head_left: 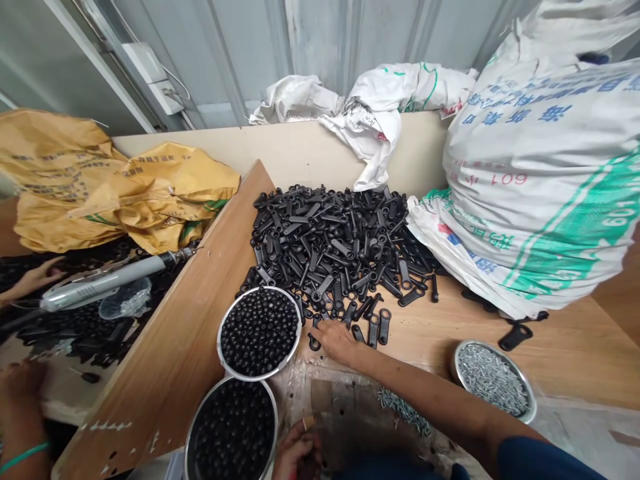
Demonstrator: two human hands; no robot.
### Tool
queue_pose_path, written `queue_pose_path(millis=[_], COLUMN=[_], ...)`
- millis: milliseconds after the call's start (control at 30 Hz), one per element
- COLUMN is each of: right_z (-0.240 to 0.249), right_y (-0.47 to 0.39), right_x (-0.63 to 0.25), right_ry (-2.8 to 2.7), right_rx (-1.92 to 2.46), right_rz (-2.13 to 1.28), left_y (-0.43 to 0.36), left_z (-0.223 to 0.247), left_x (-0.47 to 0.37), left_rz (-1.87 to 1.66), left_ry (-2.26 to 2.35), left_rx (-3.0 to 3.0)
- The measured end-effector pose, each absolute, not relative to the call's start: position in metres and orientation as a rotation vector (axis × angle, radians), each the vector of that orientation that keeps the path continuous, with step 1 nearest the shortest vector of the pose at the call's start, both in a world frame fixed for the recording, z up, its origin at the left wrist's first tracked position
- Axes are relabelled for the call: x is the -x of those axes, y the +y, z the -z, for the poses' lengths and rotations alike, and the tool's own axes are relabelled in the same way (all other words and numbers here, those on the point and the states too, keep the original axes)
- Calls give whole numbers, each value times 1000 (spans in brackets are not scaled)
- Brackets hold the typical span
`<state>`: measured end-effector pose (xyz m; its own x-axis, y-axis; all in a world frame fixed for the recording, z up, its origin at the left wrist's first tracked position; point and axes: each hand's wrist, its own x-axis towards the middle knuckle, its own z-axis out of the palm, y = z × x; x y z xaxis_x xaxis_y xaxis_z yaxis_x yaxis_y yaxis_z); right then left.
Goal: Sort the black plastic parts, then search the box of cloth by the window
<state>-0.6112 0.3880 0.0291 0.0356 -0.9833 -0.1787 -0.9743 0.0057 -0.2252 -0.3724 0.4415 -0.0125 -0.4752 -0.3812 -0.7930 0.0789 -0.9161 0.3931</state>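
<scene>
A large heap of black plastic handle parts [335, 240] with ring ends covers the wooden table [575, 347]. My right hand [337, 341] reaches forward to the heap's near edge, fingers apart, with its fingertips on a loose black part [314, 344] lying flat. My left hand [296, 455] is at the bottom edge, curled around a small tan piece [309, 422]. Left of my right hand stands a steel bowl of black beads [260, 330]. A second bowl of black beads [233, 430] stands in front of it.
A steel bowl of screws [493, 377] stands at the right, with loose screws [405, 410] nearer. A full white sack [545, 173] leans at the right. A slanted wooden board [200, 313] divides off another person's hands [30, 277], a grey power screwdriver [110, 280] and yellow sacks [115, 187].
</scene>
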Motion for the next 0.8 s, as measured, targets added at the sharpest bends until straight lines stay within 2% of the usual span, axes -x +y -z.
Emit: queue_pose_path(millis=[200,533,667,800], right_z=[-17,-24,-50,-107], right_y=[366,383,380,339], right_x=[604,629,642,657], right_ry=[2067,1952,1921,1866], right_rx=[1934,1842,1710,1624], right_rz=[-25,129,347,570], left_y=[429,429,427,430], left_z=[15,-16,-19,-17], left_x=[366,365,360,355], left_rz=[2393,2395,2355,2340], left_ry=[-406,-534,-523,-500], left_rx=[-1393,-1380,-1401,-1407])
